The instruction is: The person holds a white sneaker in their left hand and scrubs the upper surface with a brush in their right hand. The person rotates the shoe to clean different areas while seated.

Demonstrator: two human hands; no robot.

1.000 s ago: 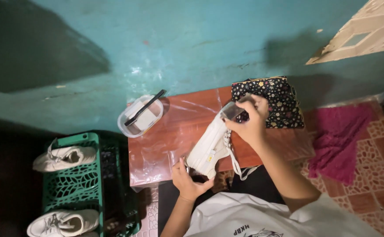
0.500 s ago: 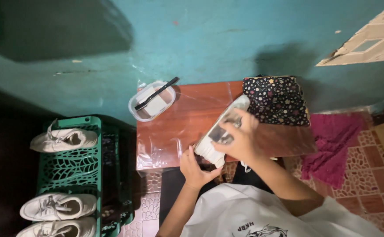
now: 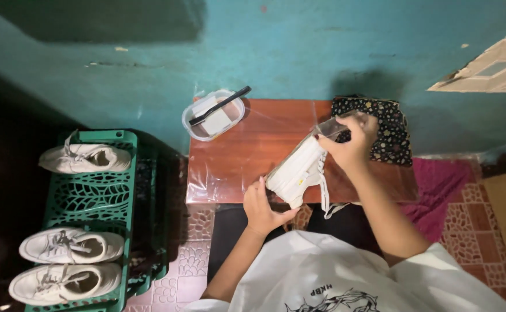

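Observation:
A white sneaker (image 3: 300, 169) lies tilted over the near edge of a small reddish-brown table (image 3: 238, 153) covered in clear plastic. My left hand (image 3: 263, 207) cups its toe end from below. My right hand (image 3: 350, 140) grips its heel end, up by a dark floral cloth (image 3: 389, 130). White laces (image 3: 324, 193) dangle from the shoe toward my lap.
A clear plastic tub (image 3: 213, 114) with a black brush across it stands at the table's far left corner. A green plastic rack (image 3: 91, 216) on the left carries three white sneakers (image 3: 71, 245). A teal wall is behind; a magenta cloth (image 3: 438, 190) lies on the tiled floor at right.
The shoe has turned in my hands, sole side now showing more. My right hand has shifted toward the heel, and the view has moved slightly.

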